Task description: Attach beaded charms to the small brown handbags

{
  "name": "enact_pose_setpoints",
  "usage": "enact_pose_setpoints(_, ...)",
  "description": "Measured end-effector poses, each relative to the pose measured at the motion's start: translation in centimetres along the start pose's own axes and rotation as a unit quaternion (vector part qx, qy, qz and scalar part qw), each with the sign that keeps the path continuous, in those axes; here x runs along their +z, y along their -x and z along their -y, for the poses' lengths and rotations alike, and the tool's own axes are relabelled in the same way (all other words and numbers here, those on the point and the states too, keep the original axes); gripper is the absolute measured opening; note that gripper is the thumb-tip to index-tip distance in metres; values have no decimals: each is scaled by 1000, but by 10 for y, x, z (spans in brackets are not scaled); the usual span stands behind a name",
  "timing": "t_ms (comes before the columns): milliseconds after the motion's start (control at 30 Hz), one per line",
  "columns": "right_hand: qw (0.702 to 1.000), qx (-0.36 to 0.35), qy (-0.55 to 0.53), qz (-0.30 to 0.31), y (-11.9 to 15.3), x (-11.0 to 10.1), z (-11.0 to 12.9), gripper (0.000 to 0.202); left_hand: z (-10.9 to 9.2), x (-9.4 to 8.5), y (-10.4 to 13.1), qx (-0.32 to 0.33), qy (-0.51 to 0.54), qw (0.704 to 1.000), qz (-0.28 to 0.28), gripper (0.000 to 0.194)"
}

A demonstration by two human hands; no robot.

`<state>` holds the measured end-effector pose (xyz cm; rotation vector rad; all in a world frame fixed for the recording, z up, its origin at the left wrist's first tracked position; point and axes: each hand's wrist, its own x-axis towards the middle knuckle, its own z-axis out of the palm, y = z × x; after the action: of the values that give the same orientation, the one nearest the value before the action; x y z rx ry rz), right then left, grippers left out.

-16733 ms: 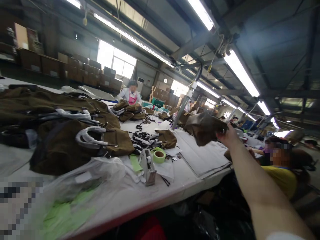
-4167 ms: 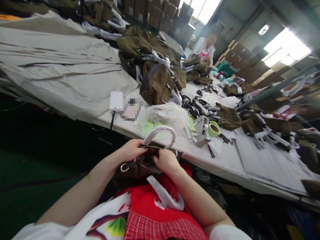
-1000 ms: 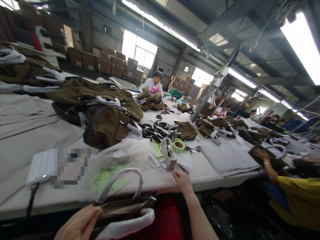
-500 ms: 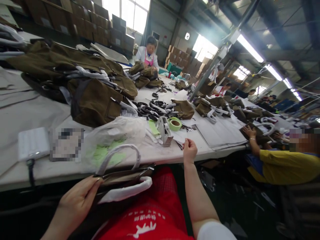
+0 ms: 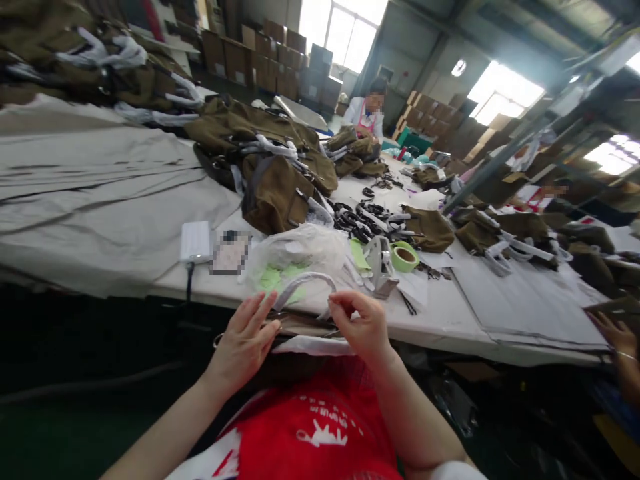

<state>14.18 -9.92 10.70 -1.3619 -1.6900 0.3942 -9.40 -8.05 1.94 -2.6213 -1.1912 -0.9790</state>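
Note:
A handbag lies between my body and the table edge, its top opening facing up. One handle in pale wrapping arches up on the far side; the other white-wrapped handle lies on the near side. My left hand rests at the bag's left end, fingers stretched out and apart, thumb over the opening. Above the bag's right end, my right hand is closed in a pinch by the far handle's right side. What its fingertips hold, if anything, is too small to make out.
On the table are a tape dispenser, a green tape roll, clear plastic over green paper, and a white box with a cable. Brown bags and dark straps lie behind. A co-worker's hand is at right.
My right hand has come from beside the tape dispenser to the bag's right end, still pinched. My left hand's fingers have straightened from gripping the bag's edge. The view has turned left.

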Motion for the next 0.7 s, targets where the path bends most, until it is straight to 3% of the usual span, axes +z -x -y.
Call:
enact_pose_setpoints(100,994,-1,-66,83,-1,20,11,13,1,-3,0,7,26,998,53,22)
enact_pose_setpoints(233,985,59,-132,95,-9,22,0,19,9,-2,7,-12,67,994,84,26)
enact_pose_setpoints(333,996,38,-24,73,-20,14,-8,20,13,1,13,-38,76,993,77,25)
enact_pose_setpoints(433,988,-70,128,52,-28,9,3,20,13,3,14,-34,85,993,78,26)
enact_pose_setpoints(500,967,-159,141,139,-31,14,19,27,11,3,11,-22,86,993,83,25)
enact_pose_setpoints(567,929,-212,123,276,-33,27,33,35,8,2,7,-15,85,992,91,25)
enact_pose_setpoints(633,889,-211,149,378,-36,44,38,34,6,0,5,-5,84,992,94,24)
enact_pose_setpoints(700,856,-188,201,438,-40,60,33,21,4,-1,5,12,76,994,83,24)
